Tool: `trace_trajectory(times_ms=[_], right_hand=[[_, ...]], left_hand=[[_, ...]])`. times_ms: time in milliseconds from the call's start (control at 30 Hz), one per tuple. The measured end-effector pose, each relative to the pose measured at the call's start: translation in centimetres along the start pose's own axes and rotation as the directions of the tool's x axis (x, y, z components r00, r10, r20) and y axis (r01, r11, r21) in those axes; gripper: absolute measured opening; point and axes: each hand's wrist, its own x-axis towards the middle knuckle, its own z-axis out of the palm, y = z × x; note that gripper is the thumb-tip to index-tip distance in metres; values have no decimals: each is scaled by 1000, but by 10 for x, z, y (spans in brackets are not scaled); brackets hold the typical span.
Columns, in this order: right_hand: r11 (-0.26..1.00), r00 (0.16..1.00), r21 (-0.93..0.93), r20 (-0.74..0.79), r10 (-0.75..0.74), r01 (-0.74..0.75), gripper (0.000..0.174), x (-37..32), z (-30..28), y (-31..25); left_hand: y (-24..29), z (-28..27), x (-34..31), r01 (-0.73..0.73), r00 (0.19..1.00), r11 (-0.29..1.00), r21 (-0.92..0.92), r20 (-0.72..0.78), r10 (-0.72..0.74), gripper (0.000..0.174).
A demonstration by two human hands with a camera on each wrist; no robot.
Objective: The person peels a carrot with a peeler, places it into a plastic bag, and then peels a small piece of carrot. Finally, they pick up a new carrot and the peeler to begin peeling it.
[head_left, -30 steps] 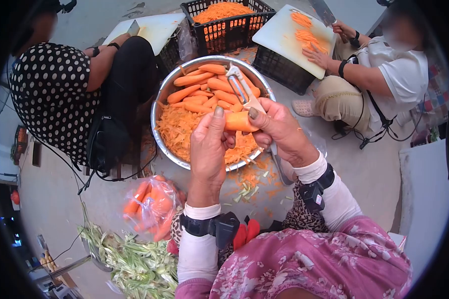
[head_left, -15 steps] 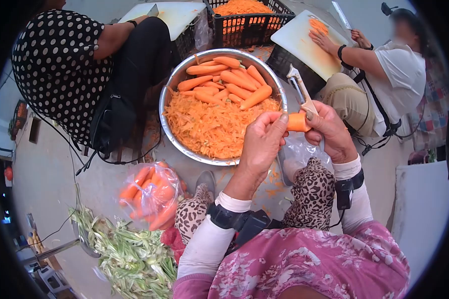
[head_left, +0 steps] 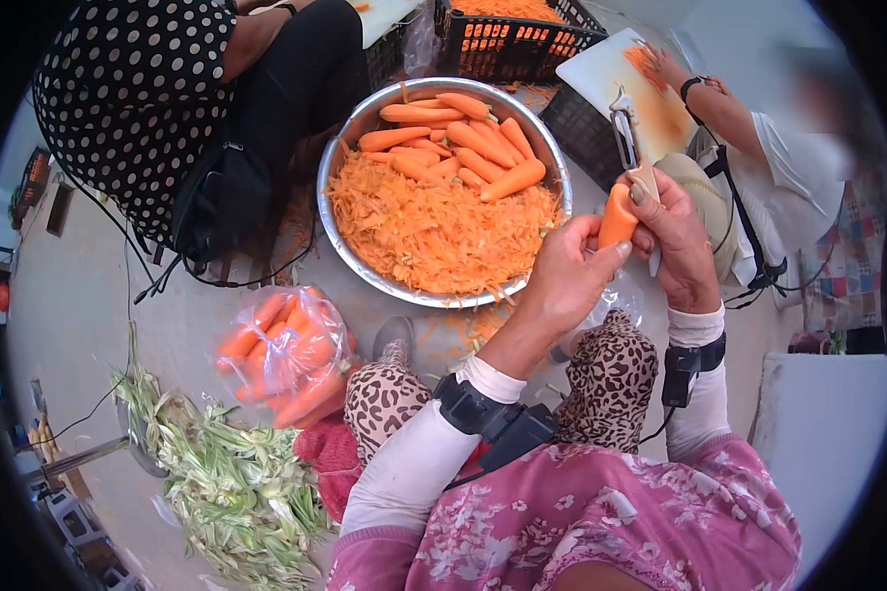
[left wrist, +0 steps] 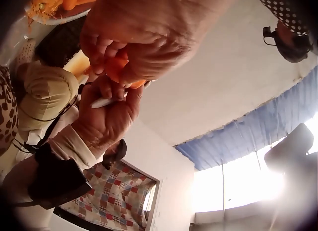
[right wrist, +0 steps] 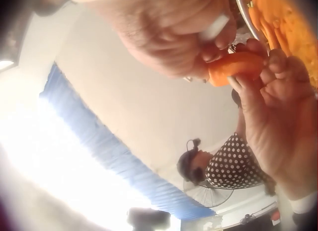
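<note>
A short orange carrot piece (head_left: 617,217) is held between both hands, to the right of the metal basin (head_left: 327,231). My left hand (head_left: 568,276) pinches its lower left side between thumb and fingers. With thumb and fingers my right hand (head_left: 682,236) grips its other side and also the peeler (head_left: 631,148), whose blade end points up and away. The left wrist view shows the carrot (left wrist: 117,67) partly covered by my left hand (left wrist: 144,37). In the right wrist view the carrot (right wrist: 236,68) spans both hands' fingertips. Peelings and whole carrots fill the basin.
A plastic bag of carrots (head_left: 291,360) lies at lower left, above a heap of green husks (head_left: 237,483). Beyond the basin stand a black crate (head_left: 522,49) and a cutting board (head_left: 626,89). People sit on both sides.
Both hands have moved right relative to the basin, and the carrot piece has turned from lying sideways to nearly upright. The whole view has shifted. The person at right has leaned and moved a hand.
</note>
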Motion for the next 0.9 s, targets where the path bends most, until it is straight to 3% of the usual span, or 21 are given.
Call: trace_trajectory(times_ms=[133,200,333,400,533,600,700,733,800,867,900], right_hand=[[996,999,-88,51,-3,7,42,2,3,9],[992,998,-121,54,39,-33,48,1,5,16],[992,998,-119,20,52,-49,40,20,-7,32],[987,998,-146,5,61,-60,37,31,-5,28],[950,1000,-311,-30,5,-14,33,59,-1,41],[875,996,-476,-36,85,-92,33,67,6,53],[841,978,-526,74,196,-129,37,87,-11,105],[836,958,-533,148,245,-131,40,87,-6,107],[826,944,-539,156,291,-166,42,73,-3,108],[884,975,-462,222,29,79,39,55,3,107],[780,939,-607,157,307,-154,37,93,-18,139]], left_hand=[[1,-1,2,-14,999,999,32,-51,15,22],[-9,-4,5,14,998,990,139,-63,-6,21],[-19,-3,5,11,998,996,92,-56,-6,21],[-21,-3,4,43,996,972,229,-90,-23,17],[-17,-3,7,114,993,943,313,-68,-97,15],[-11,-2,4,70,997,856,512,-66,-42,17],[-19,-2,5,22,999,931,365,-40,-7,18],[-19,-2,4,25,999,931,365,-39,-12,18],[-18,-2,3,51,998,965,257,-54,-39,18],[-17,-3,2,25,998,967,252,-58,-10,18],[-16,-4,2,-3,998,968,249,-64,19,17]])
